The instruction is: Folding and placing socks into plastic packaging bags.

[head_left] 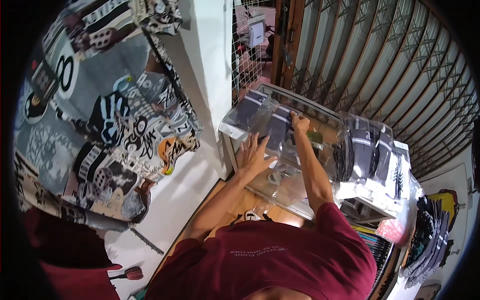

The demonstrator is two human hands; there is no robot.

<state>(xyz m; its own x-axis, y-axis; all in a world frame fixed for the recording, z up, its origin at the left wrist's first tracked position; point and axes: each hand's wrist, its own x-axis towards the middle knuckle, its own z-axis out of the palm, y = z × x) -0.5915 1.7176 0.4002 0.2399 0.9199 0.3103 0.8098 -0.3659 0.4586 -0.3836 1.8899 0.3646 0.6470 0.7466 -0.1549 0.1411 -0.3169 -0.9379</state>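
A clear plastic pack of dark grey socks (278,131) with white stripes at the cuff lies on the glass display case (295,202). My right hand (300,123) is closed on the pack's upper right edge, its fingers bent over the plastic. At the lower left of the same pack, my left hand (255,159) rests with fingers spread, touching the plastic. Left of it lies another sock pack (248,107), partly overlapped by the middle one. Several more packs of striped socks (362,150) are grouped on the right part of the case.
A folding metal shutter (370,55) stands behind the case. A white wire grid (246,55) hangs beside a white pillar (210,75). The left wall carries sticker-like graphic panels (125,110). At the right, bundles of socks (432,240) hang on the wall.
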